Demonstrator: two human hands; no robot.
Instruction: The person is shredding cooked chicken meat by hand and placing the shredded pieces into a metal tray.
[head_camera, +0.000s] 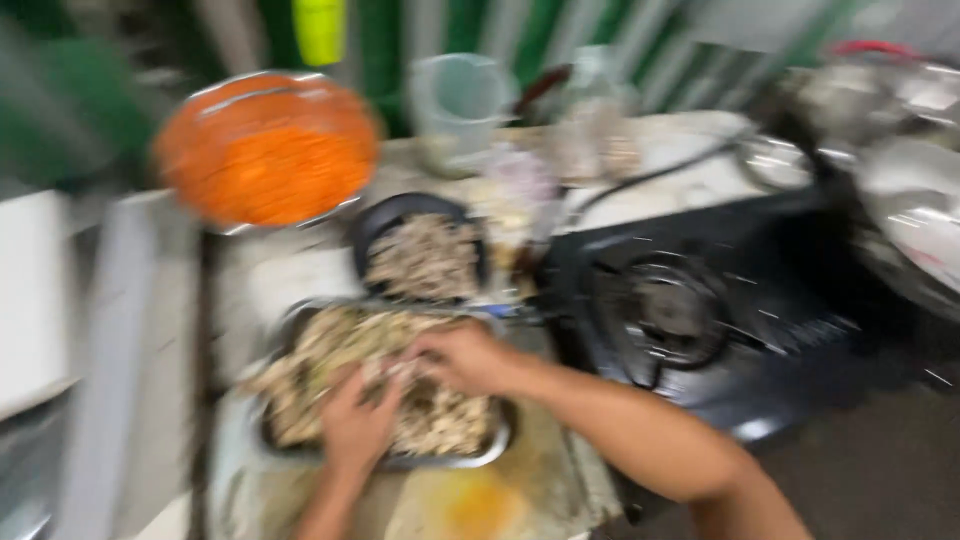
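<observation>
A dark gas stove (700, 330) is taking up the right half of the counter (520, 500), its round burner (665, 315) sitting just beside the right forearm and closing off that side. Metal pots (900, 190), blurred, are crowding the far right corner. At the far left a wide steel bowl of shredded orange vegetable (268, 148) is standing near the back edge, and a pale plastic jug (460, 105) is standing to its right along the same edge. Between them and the front, a small dark bowl of chopped pale filling (420, 255) is sitting right behind the tray, touching or nearly so; the blur is hiding which.

Open room is lying mostly at the front edge, where a bare, yellow-stained stretch of counter is showing below the tray, and along the left edge.

The rectangular metal tray (495, 450) is resting near the front left, heaped with a beige-and-brown shredded mixture (330, 350). The left hand (358, 425) is lying flat, fingers spread, pressing into the mixture. The right hand (460, 358) is curling over the heap, fingers bent around a pinch of it; how tightly, the blur is not letting me tell.
</observation>
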